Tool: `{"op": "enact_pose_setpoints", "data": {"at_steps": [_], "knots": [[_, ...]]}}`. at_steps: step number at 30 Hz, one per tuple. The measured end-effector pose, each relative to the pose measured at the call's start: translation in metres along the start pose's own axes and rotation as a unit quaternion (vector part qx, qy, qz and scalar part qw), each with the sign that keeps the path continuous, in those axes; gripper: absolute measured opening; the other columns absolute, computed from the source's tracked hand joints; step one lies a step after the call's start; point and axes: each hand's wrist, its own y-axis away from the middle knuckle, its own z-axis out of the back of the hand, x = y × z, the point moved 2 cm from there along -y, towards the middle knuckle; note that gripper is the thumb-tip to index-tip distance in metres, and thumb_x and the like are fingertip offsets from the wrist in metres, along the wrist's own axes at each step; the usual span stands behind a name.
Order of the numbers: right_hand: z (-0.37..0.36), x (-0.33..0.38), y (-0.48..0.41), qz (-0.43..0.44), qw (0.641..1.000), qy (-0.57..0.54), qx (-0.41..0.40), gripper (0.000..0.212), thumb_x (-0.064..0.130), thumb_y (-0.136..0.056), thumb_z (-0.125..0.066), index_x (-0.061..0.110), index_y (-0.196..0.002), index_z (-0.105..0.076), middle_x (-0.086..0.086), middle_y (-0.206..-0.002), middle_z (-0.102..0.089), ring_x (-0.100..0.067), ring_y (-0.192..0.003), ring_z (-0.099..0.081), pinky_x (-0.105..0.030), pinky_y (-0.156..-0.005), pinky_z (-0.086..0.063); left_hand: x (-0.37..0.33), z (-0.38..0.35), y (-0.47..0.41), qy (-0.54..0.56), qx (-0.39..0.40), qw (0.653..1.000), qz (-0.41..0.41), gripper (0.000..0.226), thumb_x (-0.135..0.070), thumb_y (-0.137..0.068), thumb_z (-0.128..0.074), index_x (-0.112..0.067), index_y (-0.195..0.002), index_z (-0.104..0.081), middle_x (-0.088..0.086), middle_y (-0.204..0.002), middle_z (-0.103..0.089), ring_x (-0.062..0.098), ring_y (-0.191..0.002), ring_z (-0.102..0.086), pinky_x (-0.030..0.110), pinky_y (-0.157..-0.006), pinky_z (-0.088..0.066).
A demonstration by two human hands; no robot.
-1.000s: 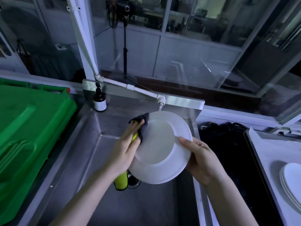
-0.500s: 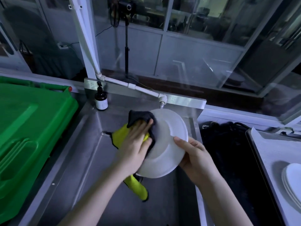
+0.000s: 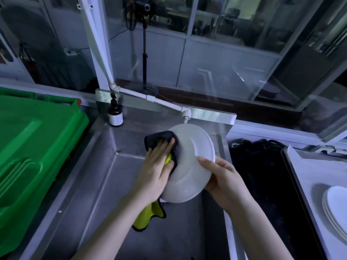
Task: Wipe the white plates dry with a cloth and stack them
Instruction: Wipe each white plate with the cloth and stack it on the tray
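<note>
The white plate (image 3: pixel 191 175) is held in the air at the centre of the frame, above the steel sink (image 3: pixel 90 184) and just below the tap outlet (image 3: pixel 185 115). It is tilted on edge, with one broad face toward the camera. The position over the basin appears deliberate: any drips fall into the sink and not onto the dried stack.

The right hand (image 3: pixel 223 181) grips the plate at the rim on the right of the frame. The thumb lies across the visible face and the other fingers curl behind the plate (hidden from view). This grip likely serves as the fixed support against wiping pressure.

The left hand (image 3: pixel 157 169) lies flat, its fingers (image 3: pixel 165 147) straight and close together, pressing the yellow-and-grey cloth (image 3: pixel 154 137) onto the left part of the plate. The hand does not clench; the cloth is trapped between palm and plate, and its yellow tail hangs free below the wrist.

Step in hand: wiping. This plate is not yet stacked. The stack of white plates (image 3: pixel 336 209) rests on the lined tray (image 3: pixel 308 169) at the lower right edge of the frame, well apart from the sink. It lies on the supporting hand's side, which probably permits a direct transfer.
</note>
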Motion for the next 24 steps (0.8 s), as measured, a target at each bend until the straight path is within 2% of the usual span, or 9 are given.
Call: {"op": "enact_pose_setpoints", "data": {"at_steps": [3,6,9,13,14,17,18,21,24], "knots": [[0.007,0.009,-0.001,0.021,0.999,-0.023,-0.021,0.023,0.018,-0.074,-0.070,0.003,-0.090,-0.077,-0.019,-0.096,-0.075,-0.024,-0.081,-0.072,-0.031,-0.069,-0.059,0.007,0.002,0.014,0.013,-0.017,1.000,0.013,0.051,-0.020,-0.097,-0.040,-0.034,-0.145,-0.026,-0.015,-0.151,-0.024,0.006,-0.145,-0.022,0.019,-0.119,-0.010],[0.008,0.008,-0.005,0.019,0.998,-0.044,-0.029,0.025,0.017,-0.076,-0.068,0.002,-0.095,-0.075,-0.019,-0.098,-0.075,-0.024,-0.084,-0.073,-0.031,-0.072,-0.060,-0.004,-0.005,0.032,0.008,0.017,0.999,-0.027,0.049,-0.027,-0.101,-0.034,-0.038,-0.147,-0.024,-0.018,-0.153,-0.025,-0.007,-0.144,-0.014,0.023,-0.120,-0.007],[0.003,-0.003,-0.008,-0.005,0.999,-0.037,-0.023,0.020,0.018,-0.077,-0.067,0.007,-0.089,-0.079,-0.018,-0.093,-0.075,-0.025,-0.081,-0.072,-0.031,-0.071,-0.060,-0.023,-0.015,0.031,-0.020,0.041,0.996,-0.082,0.053,-0.031,-0.101,-0.031,-0.038,-0.151,-0.018,-0.013,-0.158,-0.027,-0.005,-0.147,-0.010,0.023,-0.120,-0.002],[0.000,-0.016,-0.006,-0.026,0.999,-0.041,-0.002,0.024,0.018,-0.077,-0.068,0.006,-0.095,-0.079,-0.021,-0.100,-0.073,-0.027,-0.086,-0.072,-0.036,-0.076,-0.059,-0.018,-0.012,0.003,-0.005,0.013,0.998,-0.063,0.050,-0.032,-0.099,-0.033,-0.033,-0.147,-0.021,-0.016,-0.152,-0.023,-0.015,-0.142,-0.008,0.016,-0.119,-0.001],[0.001,-0.017,-0.005,-0.023,0.999,-0.044,-0.001,0.024,0.017,-0.077,-0.068,0.005,-0.096,-0.078,-0.022,-0.102,-0.073,-0.028,-0.088,-0.072,-0.036,-0.077,-0.059,-0.010,-0.010,-0.002,-0.007,0.010,0.999,-0.044,0.049,-0.032,-0.099,-0.034,-0.034,-0.146,-0.021,-0.014,-0.153,-0.024,-0.012,-0.143,-0.010,0.017,-0.119,-0.002],[0.009,-0.011,-0.004,-0.007,0.998,-0.058,-0.017,0.024,0.015,-0.077,-0.069,0.004,-0.096,-0.079,-0.023,-0.106,-0.073,-0.028,-0.091,-0.073,-0.035,-0.078,-0.060,0.013,-0.005,-0.007,-0.021,0.014,1.000,0.005,0.050,-0.028,-0.098,-0.037,-0.030,-0.146,-0.023,0.000,-0.157,-0.031,0.014,-0.148,-0.023,0.037,-0.123,-0.012],[0.013,-0.008,-0.004,0.001,0.998,-0.061,-0.022,0.024,0.015,-0.077,-0.069,0.004,-0.096,-0.078,-0.022,-0.107,-0.074,-0.028,-0.091,-0.073,-0.035,-0.078,-0.060,0.015,-0.003,-0.005,-0.022,0.016,1.000,0.010,0.050,-0.029,-0.098,-0.036,-0.030,-0.147,-0.024,0.000,-0.156,-0.033,0.017,-0.148,-0.025,0.038,-0.123,-0.013],[0.022,-0.001,-0.003,0.020,0.996,-0.076,-0.034,0.024,0.017,-0.077,-0.069,0.005,-0.096,-0.078,-0.020,-0.106,-0.074,-0.026,-0.091,-0.073,-0.032,-0.074,-0.061,0.003,-0.004,0.012,-0.024,0.022,0.999,-0.031,0.050,-0.033,-0.097,-0.032,-0.032,-0.147,-0.025,-0.008,-0.152,-0.033,0.012,-0.146,-0.026,0.021,-0.120,-0.006],[0.026,0.001,-0.004,0.027,0.996,-0.073,-0.035,0.029,0.019,-0.079,-0.068,0.003,-0.102,-0.075,-0.021,-0.107,-0.074,-0.028,-0.093,-0.073,-0.033,-0.073,-0.061,-0.020,-0.016,0.029,-0.054,0.038,0.992,-0.111,0.052,-0.031,-0.101,-0.032,-0.031,-0.152,-0.025,-0.015,-0.154,-0.028,0.000,-0.146,-0.017,0.024,-0.121,-0.006]]}}
